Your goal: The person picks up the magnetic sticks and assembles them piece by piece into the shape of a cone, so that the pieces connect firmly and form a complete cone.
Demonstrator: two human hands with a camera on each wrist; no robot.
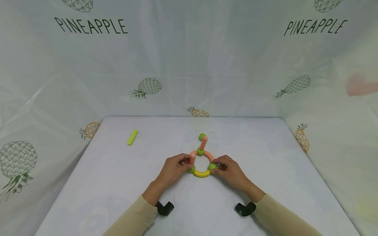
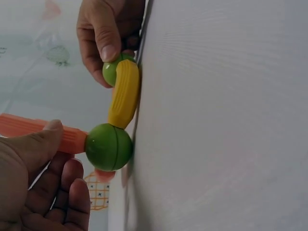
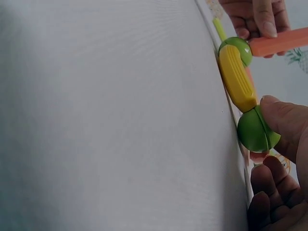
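A pineapple-print sheet (image 1: 189, 49) hangs behind a white bench (image 1: 103, 183). Near the bench's centre, the left hand (image 1: 176, 168) pinches an upright orange rod (image 1: 192, 159) between thumb and fingers; the right hand's (image 1: 230, 170) thumb and fingers grip the near right green ball (image 1: 212, 167). Both hands work at a ring (image 1: 197, 173): curved orange rods (image 1: 209, 155) on its far side and a curved yellow rod (image 1: 202, 174) on the near side, joined by green balls. Another orange rod (image 1: 203, 143) rises from the far green ball (image 1: 200, 151). Well apart, far left, lies a lime-green rod (image 1: 132, 137). One more green ball (image 1: 202, 136) shows just beyond the ring.
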